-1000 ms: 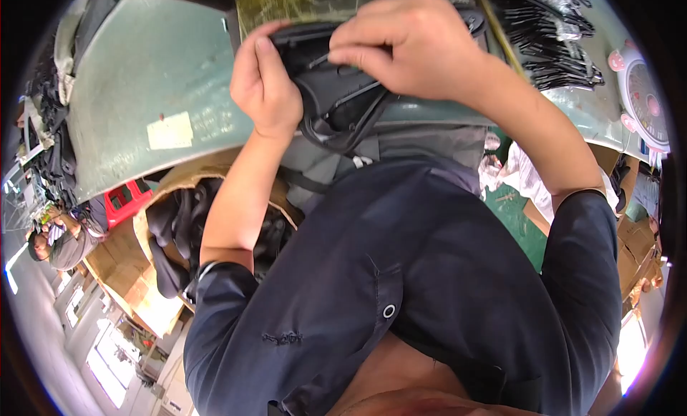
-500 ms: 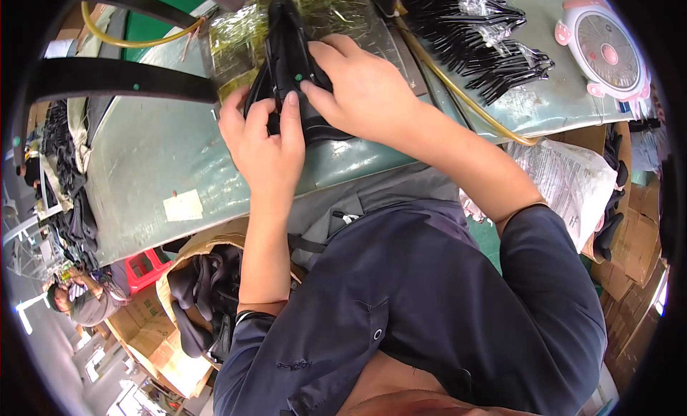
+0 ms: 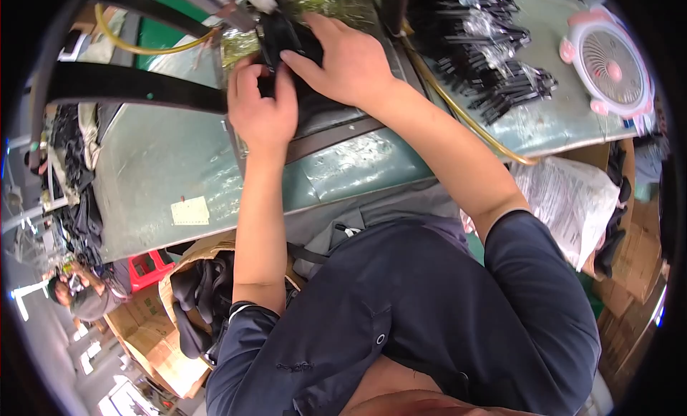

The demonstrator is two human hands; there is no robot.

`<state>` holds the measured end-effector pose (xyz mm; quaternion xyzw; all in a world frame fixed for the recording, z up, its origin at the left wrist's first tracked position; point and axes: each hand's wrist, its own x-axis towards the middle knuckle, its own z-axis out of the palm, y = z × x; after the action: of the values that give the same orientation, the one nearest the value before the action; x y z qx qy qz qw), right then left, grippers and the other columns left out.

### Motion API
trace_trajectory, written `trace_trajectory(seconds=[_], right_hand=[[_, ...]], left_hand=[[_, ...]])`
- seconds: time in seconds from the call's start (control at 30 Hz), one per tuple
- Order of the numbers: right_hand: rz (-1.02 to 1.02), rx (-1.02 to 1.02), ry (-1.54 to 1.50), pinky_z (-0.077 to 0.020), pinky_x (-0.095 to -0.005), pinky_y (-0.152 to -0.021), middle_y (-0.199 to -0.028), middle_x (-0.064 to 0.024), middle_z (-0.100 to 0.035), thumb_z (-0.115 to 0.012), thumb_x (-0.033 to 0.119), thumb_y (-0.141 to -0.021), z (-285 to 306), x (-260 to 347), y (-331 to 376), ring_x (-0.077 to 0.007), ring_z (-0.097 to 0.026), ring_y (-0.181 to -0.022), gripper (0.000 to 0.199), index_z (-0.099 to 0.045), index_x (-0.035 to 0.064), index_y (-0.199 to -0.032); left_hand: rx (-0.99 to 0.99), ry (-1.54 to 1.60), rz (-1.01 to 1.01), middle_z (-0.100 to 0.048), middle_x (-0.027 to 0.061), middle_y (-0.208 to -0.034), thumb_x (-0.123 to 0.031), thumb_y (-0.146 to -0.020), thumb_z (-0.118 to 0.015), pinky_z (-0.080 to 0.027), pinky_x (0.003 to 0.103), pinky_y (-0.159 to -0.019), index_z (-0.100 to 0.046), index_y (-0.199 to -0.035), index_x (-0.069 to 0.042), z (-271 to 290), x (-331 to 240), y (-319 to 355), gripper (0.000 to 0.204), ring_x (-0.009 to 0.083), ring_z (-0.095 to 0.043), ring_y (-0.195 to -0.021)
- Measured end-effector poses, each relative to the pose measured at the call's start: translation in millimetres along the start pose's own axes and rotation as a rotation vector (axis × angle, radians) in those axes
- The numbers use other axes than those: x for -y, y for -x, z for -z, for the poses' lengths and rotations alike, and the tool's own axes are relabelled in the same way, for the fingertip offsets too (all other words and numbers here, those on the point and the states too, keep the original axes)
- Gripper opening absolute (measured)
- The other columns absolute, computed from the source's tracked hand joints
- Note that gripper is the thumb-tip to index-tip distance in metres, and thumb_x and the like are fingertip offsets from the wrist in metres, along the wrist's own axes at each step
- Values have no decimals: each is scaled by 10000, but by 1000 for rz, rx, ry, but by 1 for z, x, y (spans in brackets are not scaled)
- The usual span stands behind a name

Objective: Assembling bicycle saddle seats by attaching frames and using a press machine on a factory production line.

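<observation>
Under the metal machine parts [image 3: 230, 14] at the top, a black, soft-looking, narrow piece [image 3: 280, 38] lies on the work plate; its exact kind cannot be made out. My left hand [image 3: 263, 112] grips its near left side, fingers bent, the tips partly hidden by the dark material. From the right, my right hand [image 3: 352, 64] holds the other side, thumb on top and pointing toward my left hand. Both hands are close together. Crinkled yellowish film [image 3: 325, 2] covers the plate behind the piece.
A dark machine arm [image 3: 136, 87] crosses at the left. Bundled black wire-like parts [image 3: 494, 51] and a pink-and-white fan [image 3: 610, 67] stand to the right, beyond a yellow hose [image 3: 458, 101]. Paper [image 3: 190, 211] lies on the green table [image 3: 154, 173]. A co-worker [image 3: 86, 294] is far left.
Both hands have moved forward with the black piece, deeper under the metal machine parts. More of the plate's near edge now shows.
</observation>
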<state>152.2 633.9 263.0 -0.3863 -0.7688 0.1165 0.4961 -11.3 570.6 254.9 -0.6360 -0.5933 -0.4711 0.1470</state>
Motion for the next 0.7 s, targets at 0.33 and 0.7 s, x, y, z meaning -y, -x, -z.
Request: trace_trajectory(seconds=[0.33, 0.7], right_hand=[[-289, 239, -155, -556, -443, -1027, -1271, -316, -720, -733, 486, -999, 32, 16, -3, -436, -708, -1213, 732, -583, -65, -1456], [191, 1035, -373, -538, -484, -1052, -1349, -257, -685, -917, 279, -784, 58, 107, 29, -448, -678, -1243, 973, -437, 99, -1611]], left_hand=[[212, 105, 363, -718, 209, -1202, -212, -821, -819, -569, 470, -962, -652, -1260, -47, 20, -20, -4, 498, 416, -700, -1143], [549, 1149, 833, -708, 287, -1307, -419, -1085, -611, -688, 559, -803, -560, -1492, 42, 215, 55, 111, 618, 476, -753, -1077]])
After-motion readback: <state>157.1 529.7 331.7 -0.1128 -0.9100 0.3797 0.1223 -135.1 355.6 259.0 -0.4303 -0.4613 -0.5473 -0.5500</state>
